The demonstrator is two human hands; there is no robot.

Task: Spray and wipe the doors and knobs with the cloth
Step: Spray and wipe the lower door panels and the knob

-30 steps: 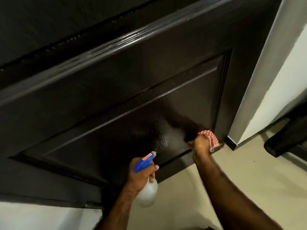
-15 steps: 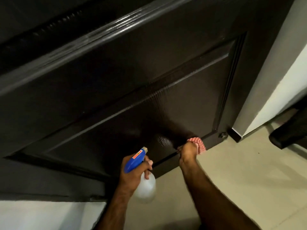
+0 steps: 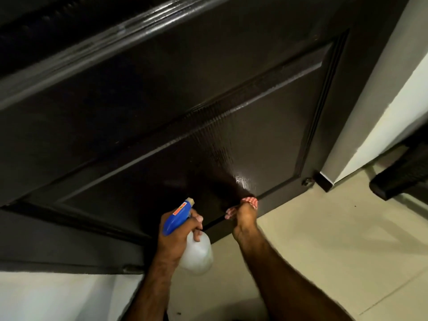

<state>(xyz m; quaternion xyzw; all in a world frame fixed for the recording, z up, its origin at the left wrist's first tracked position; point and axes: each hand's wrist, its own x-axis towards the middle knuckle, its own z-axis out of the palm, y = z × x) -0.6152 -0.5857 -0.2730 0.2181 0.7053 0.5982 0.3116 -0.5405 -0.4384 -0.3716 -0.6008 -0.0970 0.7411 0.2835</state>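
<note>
A: Pale floor tiles point(image 3: 324, 239) run up to the foot of a dark panelled door point(image 3: 162, 100), with a white wall point(image 3: 393, 100) off to the right.

B: And the 2 hands?

A: Left hand point(image 3: 176, 237) has its fingers point(image 3: 196, 224) curled round the neck of the spray bottle point(image 3: 185, 230), 1 of them near the trigger. Right hand point(image 3: 243, 218) has its fingers pressed together, pinching a red-and-white checked cloth point(image 3: 250, 201) against the bottom edge of the lower panel.

B: Which way does the bottle point?

A: Its long axis slopes from the clear body nearest the camera up through the blue head, and the nozzle point(image 3: 190, 200) aims at the panel just left of the cloth.

B: How would you do this stretch well?

A: I'd judge the wet sheen point(image 3: 243, 180) just above the cloth wants wiping off before it runs down. Spread the cloth flatter, work along the moulding groove at the panel's foot, then across the bottom rail. Mist lightly; no knob shows from here, so that part likely waits.
</note>
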